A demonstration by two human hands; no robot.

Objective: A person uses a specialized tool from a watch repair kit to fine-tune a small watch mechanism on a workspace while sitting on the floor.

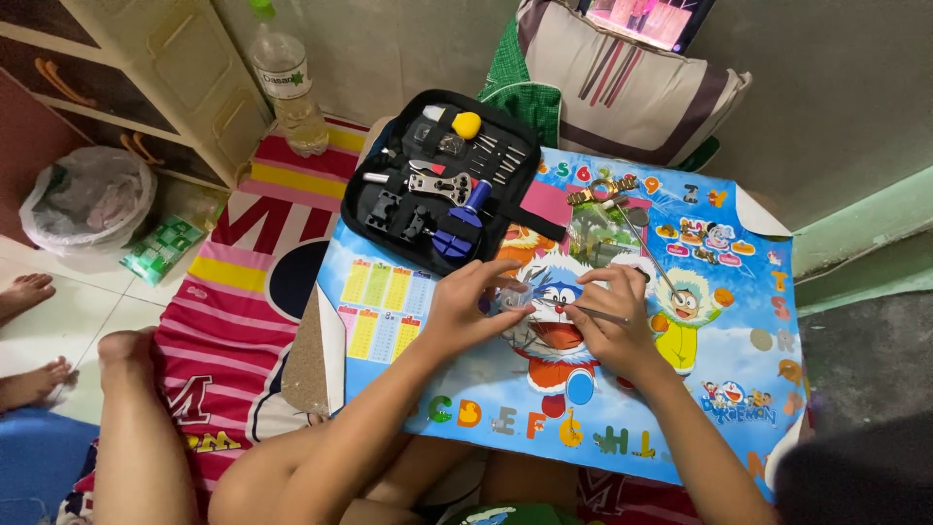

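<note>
The person's bare knees and forearms fill the near edge of the view, and just beyond them both hands meet over a colourful cartoon mat (408, 321) spread on a low table. The left hand (466, 311) pinches a small round metal piece (512, 297), probably a watch part, between thumb and fingertips, so that grip is closed on it; the right hand (607, 326) is closed narrowly around a thin metal tool (598, 313) whose tip points left toward the piece. The piece looks tiny and smooth (hard to tell more at this size), so a slip of the tool could flick it out of the pinch and onto the busy print, where it would be hard to spot. Just beyond the right hand lie a clear plastic bag (598, 233), a metal watch bracelet (603, 191) and a long thin rod (649, 248), which a sleeve or wrist could sweep away. Beyond the left hand sits an open black tool case (442, 185), and further off a plastic bottle (289, 83) and a striped cushion (622, 87).
</note>
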